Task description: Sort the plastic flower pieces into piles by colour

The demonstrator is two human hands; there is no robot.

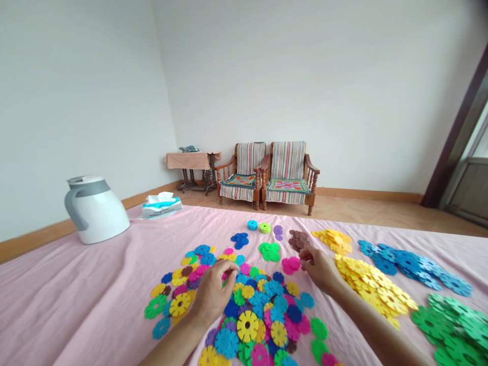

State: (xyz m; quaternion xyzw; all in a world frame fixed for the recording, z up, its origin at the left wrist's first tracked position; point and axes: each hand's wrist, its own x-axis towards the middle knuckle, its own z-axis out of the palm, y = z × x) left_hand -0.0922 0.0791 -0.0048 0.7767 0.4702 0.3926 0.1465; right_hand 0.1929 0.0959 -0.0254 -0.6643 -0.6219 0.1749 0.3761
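Note:
My left hand (217, 285) is over the mixed pile of colourful notched plastic discs (247, 325), its fingers curled together. A bit of green shows between its thumb and fingers; whether that disc is held or lies behind cannot be told. Beside the small pink disc pile (291, 265) is my right hand (318, 268), fingers bent in a pinch. What it holds, if anything, is hidden. Just beyond that hand lies a brown disc pile (299, 240). A bright green group (269, 251) and a dark blue group (240, 240) sit further left.
Larger yellow (371, 284), blue (409, 262) and green (452, 325) disc piles lie to the right. A light blue stack (252, 224), a lime stack (265, 227) and purple discs (278, 233) are farther back. A white jug (102, 216) and tissue pack (162, 205) stand left on the pink cloth (102, 290).

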